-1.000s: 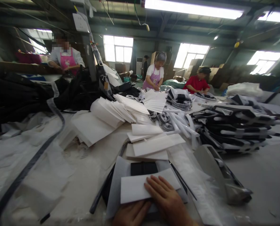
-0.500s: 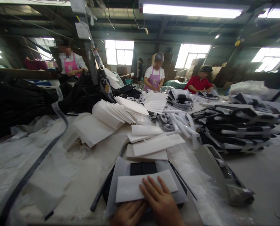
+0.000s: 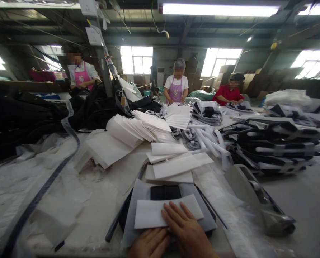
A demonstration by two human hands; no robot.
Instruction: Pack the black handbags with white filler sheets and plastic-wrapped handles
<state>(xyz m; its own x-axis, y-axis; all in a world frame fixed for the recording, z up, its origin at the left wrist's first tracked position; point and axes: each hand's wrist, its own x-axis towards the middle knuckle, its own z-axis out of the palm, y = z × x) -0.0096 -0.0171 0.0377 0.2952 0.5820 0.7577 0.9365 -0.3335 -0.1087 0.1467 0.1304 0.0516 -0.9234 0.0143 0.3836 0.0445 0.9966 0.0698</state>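
The right hand [image 3: 186, 228] lies flat, fingers slightly spread, on the white sheet [image 3: 148, 214]; the sheet, partly covering the black piece [image 3: 165, 192], has slid slightly left; the left hand [image 3: 150, 243] meets its near edge, grip unclear.

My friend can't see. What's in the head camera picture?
A person's right hand lies on a white rectangular sheet, with the left hand at its near edge. Behind are more white sheets, black-and-white bundles and other people.
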